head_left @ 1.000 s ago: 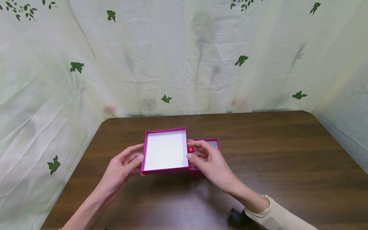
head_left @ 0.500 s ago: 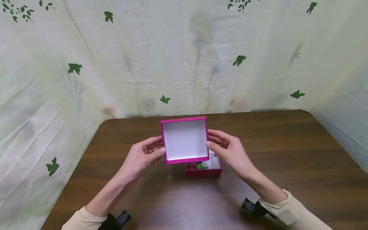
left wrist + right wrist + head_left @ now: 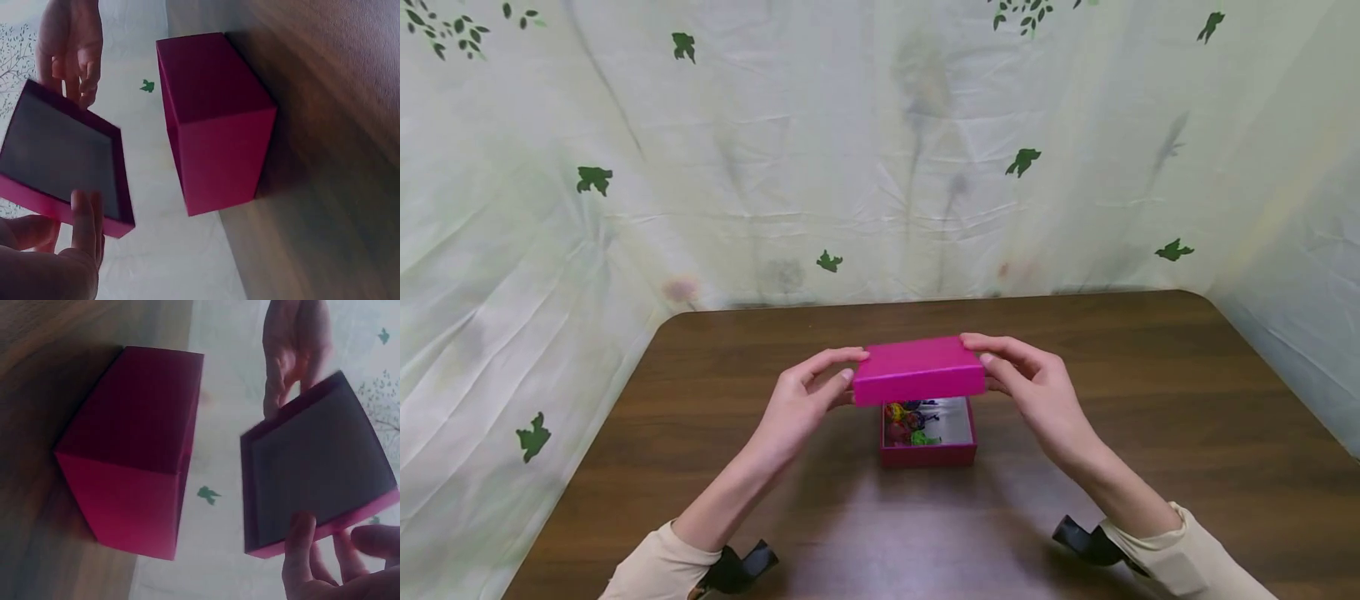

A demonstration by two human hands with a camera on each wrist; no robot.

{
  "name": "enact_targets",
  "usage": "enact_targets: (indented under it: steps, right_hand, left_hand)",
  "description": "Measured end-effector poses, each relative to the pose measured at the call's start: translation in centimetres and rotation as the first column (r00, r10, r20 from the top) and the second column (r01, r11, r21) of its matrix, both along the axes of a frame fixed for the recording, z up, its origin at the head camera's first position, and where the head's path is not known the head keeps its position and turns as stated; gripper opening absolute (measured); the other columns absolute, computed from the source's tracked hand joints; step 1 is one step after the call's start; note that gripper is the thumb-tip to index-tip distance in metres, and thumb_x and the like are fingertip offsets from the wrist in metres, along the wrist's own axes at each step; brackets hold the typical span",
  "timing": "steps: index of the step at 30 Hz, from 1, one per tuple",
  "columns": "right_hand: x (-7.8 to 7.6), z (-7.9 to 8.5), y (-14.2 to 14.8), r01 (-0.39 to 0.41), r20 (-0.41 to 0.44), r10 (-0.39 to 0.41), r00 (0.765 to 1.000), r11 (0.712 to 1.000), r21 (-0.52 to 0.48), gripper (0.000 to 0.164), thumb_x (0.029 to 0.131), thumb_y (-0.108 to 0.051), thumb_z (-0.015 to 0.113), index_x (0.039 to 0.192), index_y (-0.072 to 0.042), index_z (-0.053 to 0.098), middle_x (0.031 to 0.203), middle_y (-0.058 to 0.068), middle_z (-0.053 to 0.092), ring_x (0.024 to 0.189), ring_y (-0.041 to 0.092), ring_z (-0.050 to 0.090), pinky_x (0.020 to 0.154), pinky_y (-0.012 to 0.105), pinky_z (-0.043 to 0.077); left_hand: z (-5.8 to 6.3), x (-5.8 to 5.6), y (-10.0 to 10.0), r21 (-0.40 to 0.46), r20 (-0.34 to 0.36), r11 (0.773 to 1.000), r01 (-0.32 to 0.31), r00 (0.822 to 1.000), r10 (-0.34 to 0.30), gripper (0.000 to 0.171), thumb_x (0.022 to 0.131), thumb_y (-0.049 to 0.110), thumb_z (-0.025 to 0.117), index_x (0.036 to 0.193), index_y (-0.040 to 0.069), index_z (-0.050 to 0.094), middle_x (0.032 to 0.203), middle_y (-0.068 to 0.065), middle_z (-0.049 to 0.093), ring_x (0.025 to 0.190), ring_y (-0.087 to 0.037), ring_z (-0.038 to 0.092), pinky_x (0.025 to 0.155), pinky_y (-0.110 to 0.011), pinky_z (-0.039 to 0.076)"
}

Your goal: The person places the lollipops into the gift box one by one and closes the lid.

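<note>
Both hands hold a magenta box lid (image 3: 919,371) in the air, its white hollow side turned down. My left hand (image 3: 801,404) grips the lid's left edge, and my right hand (image 3: 1043,400) grips the right edge. Below the lid, apart from it, the matching magenta box (image 3: 928,456) stands upright on the table with its top uncovered. Inside lie small colourful wrapped pieces (image 3: 906,425), red, yellow and green, on the left side; their kind is too small to tell. The wrist views show the lid (image 3: 62,153) tilted above the box (image 3: 128,444).
The box stands on a brown wooden table (image 3: 1112,400) with rounded far corners. Behind it hangs a pale curtain (image 3: 865,150) with green leaf prints. A black wrist mount (image 3: 741,568) sits at the left sleeve, another mount (image 3: 1086,542) at the right.
The lid has moved right, over the box, and turned from showing its white inside to showing its magenta top. Both hands have moved right with it, still holding its sides.
</note>
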State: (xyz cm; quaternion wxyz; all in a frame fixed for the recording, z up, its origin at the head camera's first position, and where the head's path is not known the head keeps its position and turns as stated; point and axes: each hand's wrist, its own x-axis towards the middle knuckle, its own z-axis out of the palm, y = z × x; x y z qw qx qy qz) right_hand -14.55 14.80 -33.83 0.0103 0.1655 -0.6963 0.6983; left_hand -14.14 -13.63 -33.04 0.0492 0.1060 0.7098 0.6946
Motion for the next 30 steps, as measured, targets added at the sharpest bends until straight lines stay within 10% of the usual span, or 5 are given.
enact_targets:
  steps: [16, 30]
  right_hand:
    - [-0.4, -2.3, 0.9, 0.012, 0.150, -0.040, 0.988, 0.983, 0.182, 0.048, 0.092, -0.026, 0.071, 0.136, -0.012, 0.058, 0.109, 0.014, 0.070, 0.087, 0.027, 0.071, 0.083, 0.039, 0.055]
    - [-0.9, -4.4, 0.6, -0.019, 0.187, -0.012, 0.982, 0.986, 0.164, 0.048, 0.093, -0.017, 0.069, 0.137, -0.003, 0.054, 0.119, 0.023, 0.065, 0.088, 0.025, 0.071, 0.079, 0.037, 0.057]
  left_hand:
    - [-3.1, -0.6, 1.6, 0.009, 0.150, 0.998, -0.064, 0.987, 0.062, 0.049, 0.092, 0.005, 0.067, 0.139, 0.003, 0.052, 0.133, -0.015, 0.058, 0.107, -0.022, 0.065, 0.083, -0.036, 0.054]
    - [-4.9, -0.7, 2.0, -0.120, 0.119, 0.990, -0.073, 0.989, 0.088, 0.044, 0.092, 0.005, 0.067, 0.134, 0.000, 0.057, 0.117, -0.017, 0.067, 0.099, -0.024, 0.068, 0.086, -0.040, 0.054]
